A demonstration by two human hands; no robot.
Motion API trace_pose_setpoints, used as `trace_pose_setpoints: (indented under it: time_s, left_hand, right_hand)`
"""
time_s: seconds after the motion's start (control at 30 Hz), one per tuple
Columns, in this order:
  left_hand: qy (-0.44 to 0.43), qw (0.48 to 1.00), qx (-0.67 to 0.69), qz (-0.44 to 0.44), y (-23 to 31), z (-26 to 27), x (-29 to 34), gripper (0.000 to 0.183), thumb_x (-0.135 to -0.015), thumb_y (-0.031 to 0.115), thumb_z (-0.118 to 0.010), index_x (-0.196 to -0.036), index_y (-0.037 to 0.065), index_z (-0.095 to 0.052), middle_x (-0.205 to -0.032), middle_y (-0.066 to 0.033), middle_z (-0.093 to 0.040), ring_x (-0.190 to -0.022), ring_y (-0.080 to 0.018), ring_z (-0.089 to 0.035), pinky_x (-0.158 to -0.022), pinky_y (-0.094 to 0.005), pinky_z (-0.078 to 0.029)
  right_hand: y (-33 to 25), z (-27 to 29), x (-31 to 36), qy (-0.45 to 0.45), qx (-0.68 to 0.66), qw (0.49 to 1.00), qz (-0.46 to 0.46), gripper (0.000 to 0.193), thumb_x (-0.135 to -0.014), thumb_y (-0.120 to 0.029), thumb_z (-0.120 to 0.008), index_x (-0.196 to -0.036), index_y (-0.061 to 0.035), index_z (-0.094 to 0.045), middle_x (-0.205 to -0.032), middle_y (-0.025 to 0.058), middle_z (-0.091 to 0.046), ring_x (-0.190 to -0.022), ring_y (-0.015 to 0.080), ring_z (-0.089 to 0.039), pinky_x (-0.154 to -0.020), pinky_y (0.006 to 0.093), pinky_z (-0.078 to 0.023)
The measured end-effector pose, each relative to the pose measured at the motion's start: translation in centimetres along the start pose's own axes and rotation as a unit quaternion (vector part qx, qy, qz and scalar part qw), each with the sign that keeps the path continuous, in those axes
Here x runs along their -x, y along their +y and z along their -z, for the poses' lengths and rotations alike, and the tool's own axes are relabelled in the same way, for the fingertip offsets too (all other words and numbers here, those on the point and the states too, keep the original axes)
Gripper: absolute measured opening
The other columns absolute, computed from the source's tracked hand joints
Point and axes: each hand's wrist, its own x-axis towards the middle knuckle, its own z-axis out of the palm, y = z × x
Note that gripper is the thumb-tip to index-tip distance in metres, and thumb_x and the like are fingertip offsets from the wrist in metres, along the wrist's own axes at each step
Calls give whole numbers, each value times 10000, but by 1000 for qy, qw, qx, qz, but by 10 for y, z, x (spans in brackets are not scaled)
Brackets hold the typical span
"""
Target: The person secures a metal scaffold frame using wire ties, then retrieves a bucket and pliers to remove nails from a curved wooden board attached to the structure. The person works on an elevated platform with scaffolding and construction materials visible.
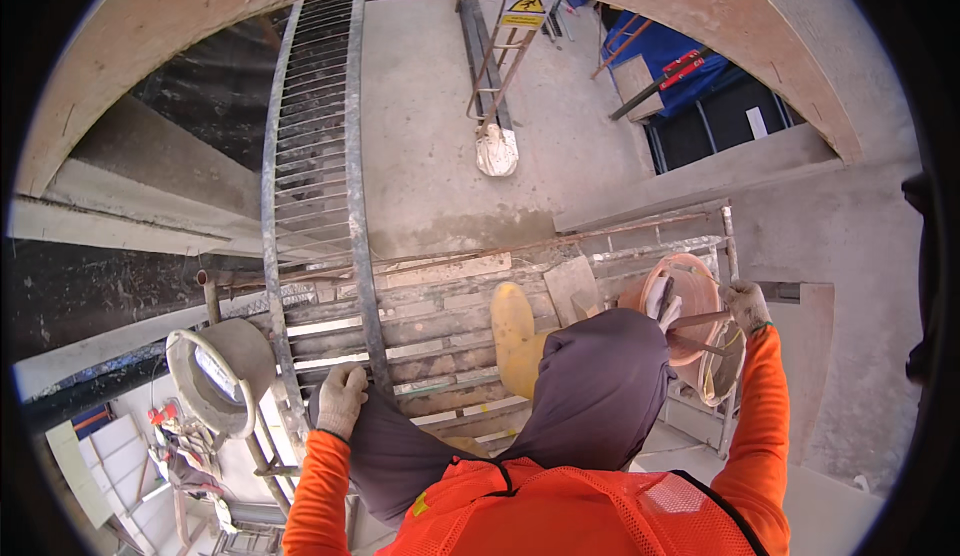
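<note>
I can't gauge what's done or left: tools (668, 303) in orange bucket (690, 280), left hand (343, 400) loosely curled, seemingly empty, right hand (747, 307) curled, hold unclear.

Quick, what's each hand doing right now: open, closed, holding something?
Left hand: by the left trouser leg, fingers partly curled; grip cannot be told.
Right hand: at the orange bucket; whether it grips anything cannot be told.

Yellow boot (511, 324) on scaffold planks (440, 335)
</note>
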Motion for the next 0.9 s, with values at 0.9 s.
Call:
trace_pose_setpoints:
  time_s: [0.9]
  left_hand:
    - [107,983,140,-60,-3,0,27,300,-1048,216,-693,-1246,-7,-721,-889,-42,-723,-760,-110,-661,-720,-296,-553]
  right_hand:
    - [-607,-127,91,35,195,694,692,225,-991,-300,-742,-1007,-78,-774,-942,164,-754,-869,404,-733,-751,494,-575]
